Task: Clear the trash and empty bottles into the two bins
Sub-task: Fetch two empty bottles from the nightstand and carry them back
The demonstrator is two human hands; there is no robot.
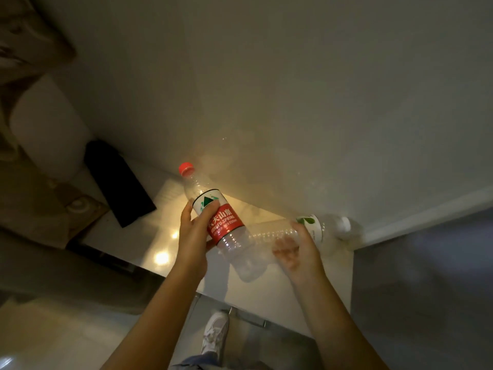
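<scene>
Over a glossy white table (170, 231) set against a pale wall, a person holds an empty plastic bottle in each hand. The left hand (193, 231) is wrapped around the label of a red-capped bottle (213, 212), which tilts up and to the left, its cap on. The right hand (296, 249) is closed around the ribbed body of a white-capped bottle (314, 227), which lies nearly level with its cap pointing right, toward the table's corner. The two bottles cross or touch near their bases; which of the two cannot be told through the clear plastic. Both look drained.

A black flat object (118, 182) lies on the table's far left, beside a white rounded thing (48, 129) that is too dim to identify. A white shoe (216, 332) shows on the floor below.

Neither bin appears in view, so both bottles evidently remain to be carried off and dropped in. Judged from this frame, the clearing is partway at most; whether other trash is left elsewhere cannot be told.
</scene>
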